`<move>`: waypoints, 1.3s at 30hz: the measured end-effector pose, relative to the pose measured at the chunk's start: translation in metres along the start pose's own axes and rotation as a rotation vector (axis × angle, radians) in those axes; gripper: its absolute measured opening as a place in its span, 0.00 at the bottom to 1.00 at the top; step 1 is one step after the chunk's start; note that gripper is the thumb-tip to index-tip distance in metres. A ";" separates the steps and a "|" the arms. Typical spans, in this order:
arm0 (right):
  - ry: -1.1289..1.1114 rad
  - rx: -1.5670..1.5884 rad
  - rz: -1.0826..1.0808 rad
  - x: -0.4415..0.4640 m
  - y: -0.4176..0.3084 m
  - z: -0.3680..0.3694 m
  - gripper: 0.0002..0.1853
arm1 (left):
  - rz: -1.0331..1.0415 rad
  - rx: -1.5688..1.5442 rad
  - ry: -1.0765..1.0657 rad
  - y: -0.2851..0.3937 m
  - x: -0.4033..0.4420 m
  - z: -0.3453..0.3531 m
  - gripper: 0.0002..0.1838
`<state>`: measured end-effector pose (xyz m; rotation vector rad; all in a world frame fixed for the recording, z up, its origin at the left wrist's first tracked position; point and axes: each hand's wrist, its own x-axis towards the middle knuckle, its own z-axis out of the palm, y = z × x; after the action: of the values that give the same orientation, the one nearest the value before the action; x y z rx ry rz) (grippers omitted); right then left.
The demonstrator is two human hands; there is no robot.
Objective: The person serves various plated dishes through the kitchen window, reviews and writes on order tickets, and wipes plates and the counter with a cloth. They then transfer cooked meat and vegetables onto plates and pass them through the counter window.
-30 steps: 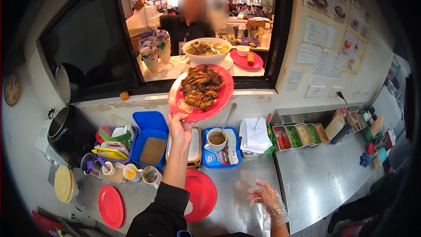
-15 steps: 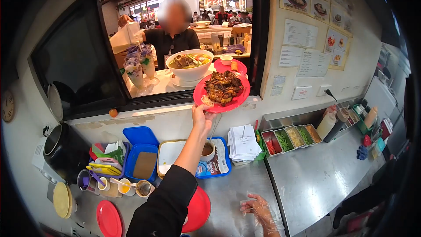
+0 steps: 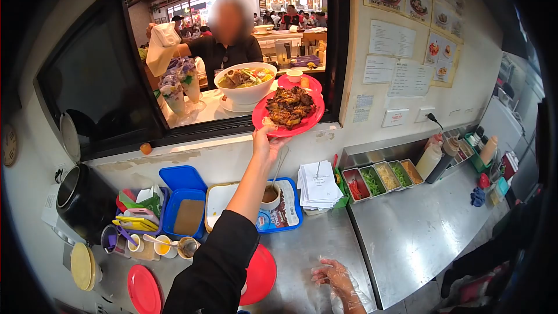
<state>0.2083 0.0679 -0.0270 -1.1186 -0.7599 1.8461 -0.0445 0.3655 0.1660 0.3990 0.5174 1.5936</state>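
Note:
My left hand [image 3: 267,143] grips the near edge of a red plate [image 3: 315,117] heaped with browned grilled meat [image 3: 289,106]. The plate is raised at the window opening, in front of a smaller red plate [image 3: 313,83] with a little cup [image 3: 294,75]. Just left of it stands a white bowl of soup [image 3: 246,84] on a saucer. My right hand [image 3: 335,277], in a clear plastic glove, hovers low over the steel counter, fingers apart and holding nothing.
A person [image 3: 229,40] behind the window holds a whitish container [image 3: 162,46] near two tall dessert glasses [image 3: 181,84]. Below are blue tubs [image 3: 190,216], a mug [image 3: 271,196], papers [image 3: 318,183], topping trays [image 3: 387,175], squeeze bottles [image 3: 429,161] and red plates [image 3: 260,273].
My left hand has carried the plate of meat right and forward, from before the soup bowl to the smaller plate. The view has shifted. My right hand stays low over the counter.

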 end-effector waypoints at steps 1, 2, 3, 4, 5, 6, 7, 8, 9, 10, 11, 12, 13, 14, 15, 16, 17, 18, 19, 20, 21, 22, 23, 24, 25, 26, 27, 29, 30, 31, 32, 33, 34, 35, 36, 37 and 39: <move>0.005 -0.006 0.001 0.001 0.000 0.001 0.21 | 0.057 0.044 -0.018 -0.004 -0.004 0.000 0.26; 0.005 -0.005 0.001 0.001 0.001 0.000 0.21 | 0.114 0.089 -0.035 -0.006 -0.007 0.001 0.26; -0.007 0.010 0.002 0.002 0.002 0.000 0.21 | 0.114 0.090 -0.036 -0.005 -0.006 0.002 0.26; -0.018 0.025 0.004 0.001 0.003 -0.001 0.20 | 0.148 0.078 -0.069 -0.006 -0.001 -0.001 0.26; -0.017 0.026 0.005 0.001 0.004 0.000 0.20 | 0.182 0.065 -0.101 -0.007 0.004 -0.005 0.27; -0.006 0.014 0.000 0.001 0.006 0.001 0.20 | 0.181 0.063 -0.100 -0.006 0.008 -0.008 0.27; 0.003 0.003 -0.006 0.000 0.006 0.002 0.19 | 0.169 0.071 -0.107 -0.003 0.010 -0.009 0.27; 0.003 0.002 -0.007 0.000 0.007 0.003 0.19 | 0.157 0.079 -0.114 -0.001 0.011 -0.010 0.26; 0.004 0.011 0.008 -0.001 0.007 0.004 0.19 | 0.159 0.080 -0.116 -0.002 0.011 -0.010 0.26; 0.006 0.020 0.022 -0.001 0.007 0.004 0.19 | 0.135 0.077 -0.070 -0.002 0.008 -0.008 0.25; 0.005 0.022 0.020 0.000 0.009 0.004 0.19 | 0.109 0.074 -0.021 -0.003 0.004 -0.007 0.23; 0.010 0.011 0.024 0.000 0.011 0.004 0.19 | 0.109 0.076 -0.023 -0.002 0.002 -0.007 0.23; 0.015 0.000 0.027 0.001 0.012 0.004 0.19 | 0.031 0.025 -0.046 -0.001 0.003 -0.010 0.22; 0.016 0.002 0.026 0.001 0.012 0.005 0.19 | -0.046 -0.027 -0.069 -0.002 0.003 -0.012 0.20; 0.013 -0.003 0.028 0.001 0.011 0.005 0.19 | -0.046 -0.027 -0.068 -0.004 0.003 -0.015 0.20; 0.007 -0.009 0.031 0.000 0.011 0.005 0.19 | -0.063 -0.039 -0.051 -0.006 -0.002 -0.015 0.19; 0.005 -0.011 0.032 0.000 0.011 0.005 0.19 | -0.080 -0.051 -0.034 -0.008 -0.011 -0.012 0.18; -0.003 -0.017 0.011 0.000 0.011 0.004 0.19 | -0.075 -0.052 -0.034 -0.011 -0.024 -0.013 0.18; -0.011 -0.022 -0.010 -0.001 0.011 0.004 0.18 | -0.092 -0.078 -0.039 -0.016 -0.049 -0.010 0.19; -0.015 -0.022 -0.011 0.000 0.013 0.001 0.18 | -0.109 -0.103 -0.044 -0.021 -0.077 -0.006 0.19; -0.026 -0.007 -0.059 0.002 0.017 -0.003 0.18 | -0.107 -0.020 -0.115 -0.030 -0.112 0.000 0.19; -0.037 0.008 -0.105 0.003 0.019 -0.006 0.18 | -0.106 0.062 -0.185 -0.044 -0.147 0.001 0.19; -0.038 0.008 -0.102 0.005 0.019 -0.009 0.18 | -0.180 0.203 -0.308 -0.062 -0.175 -0.008 0.19; 0.009 0.000 -0.156 0.007 0.017 -0.012 0.17 | -0.266 0.366 -0.368 -0.090 -0.203 -0.028 0.20; 0.056 -0.010 -0.206 0.006 0.015 -0.012 0.17 | -0.242 0.542 -0.561 -0.117 -0.231 -0.047 0.20; 0.181 -0.272 -0.406 0.000 0.004 -0.008 0.14 | -0.258 0.907 -0.662 -0.155 -0.260 -0.076 0.25; 0.270 -0.334 -0.469 0.005 0.007 -0.021 0.12 | 0.015 1.261 -0.938 -0.182 -0.288 -0.095 0.29; 0.572 -0.764 -0.622 0.006 -0.001 -0.054 0.09 | -0.219 1.797 -0.910 -0.218 -0.350 -0.143 0.32; 0.648 -0.817 -0.725 -0.003 -0.014 -0.066 0.08 | -0.291 2.008 -1.005 -0.228 -0.366 -0.159 0.32; 0.775 -0.876 -0.720 -0.010 -0.019 -0.089 0.09 | -0.294 1.992 -0.999 -0.227 -0.367 -0.159 0.32; 0.900 -0.932 -0.706 -0.020 -0.021 -0.109 0.11 | -0.356 1.849 -1.014 -0.219 -0.366 -0.157 0.31; 0.889 -0.953 -0.678 -0.034 -0.018 -0.123 0.11 | -0.426 1.697 -1.016 -0.210 -0.370 -0.156 0.29; 1.018 -1.227 -0.606 -0.052 -0.016 -0.138 0.13 | -0.370 1.691 -0.986 -0.206 -0.370 -0.162 0.27; 1.129 -1.528 -0.534 -0.072 -0.021 -0.153 0.15 | -0.309 1.668 -0.946 -0.209 -0.365 -0.171 0.25; 1.252 -1.555 -0.218 -0.076 -0.005 -0.165 0.20 | -0.356 1.660 -0.935 -0.211 -0.361 -0.179 0.23; 1.277 -1.730 -0.227 -0.084 0.016 -0.195 0.22 | -0.405 1.713 -0.887 -0.216 -0.362 -0.190 0.21; 1.300 -1.754 -0.409 -0.095 0.036 -0.186 0.20 | -0.266 1.686 -0.879 -0.201 -0.368 -0.182 0.17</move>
<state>0.3892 -0.0181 -0.0969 -2.3741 -1.4675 -0.5445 0.0566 -0.0081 -0.0779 2.0297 1.0340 0.2488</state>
